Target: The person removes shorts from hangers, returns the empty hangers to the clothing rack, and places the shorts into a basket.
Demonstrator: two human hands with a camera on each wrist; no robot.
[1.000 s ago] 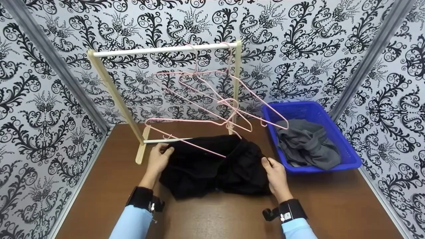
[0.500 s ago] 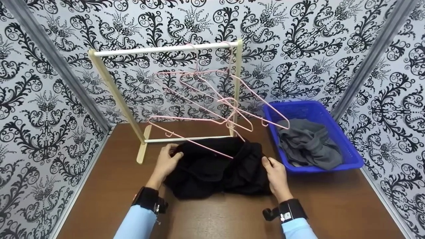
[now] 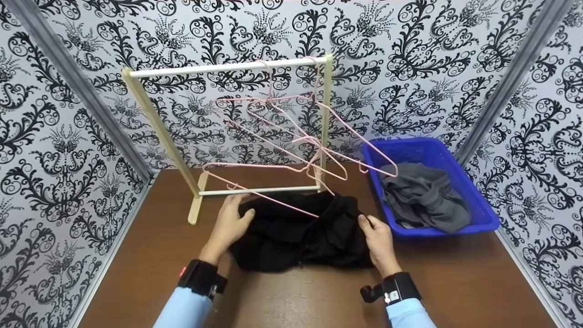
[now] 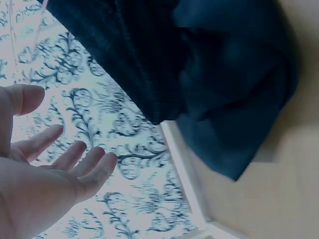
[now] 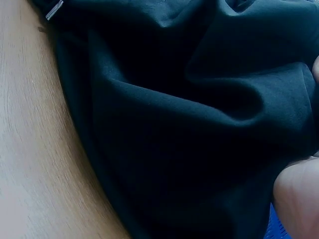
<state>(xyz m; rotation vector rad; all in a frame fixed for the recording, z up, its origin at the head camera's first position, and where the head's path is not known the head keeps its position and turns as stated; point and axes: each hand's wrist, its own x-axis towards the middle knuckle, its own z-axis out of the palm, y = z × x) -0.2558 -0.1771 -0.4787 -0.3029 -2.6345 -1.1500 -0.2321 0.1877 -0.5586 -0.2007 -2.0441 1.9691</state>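
Observation:
A black garment (image 3: 278, 237) with a gathered, band-like edge lies bunched above the front of the table, sagging in folds. My right hand (image 3: 379, 241) pinches its right edge between thumb and fingers. At its left end, my left hand (image 3: 230, 225) has its fingers loosely extended; in the left wrist view that hand (image 4: 45, 184) is apart from the cloth (image 4: 224, 74), holding nothing. A pink hanger (image 3: 255, 164) slants over the garment, its right arm running down into the opening, its left arm outside. Folds hide the hanger's right end.
Behind stands a wooden rack (image 3: 157, 130) with a white top rail (image 3: 196, 70), where two more pink hangers (image 3: 355, 130) hang. A blue basket (image 3: 485, 223) with grey clothing (image 3: 423, 196) in it sits at the right. Patterned walls enclose the brown table (image 3: 291, 300).
My left hand has let go of the garment's left edge and shifted right, its fingers opening. The garment's left side has drawn inward a little. My right hand keeps its grip in place.

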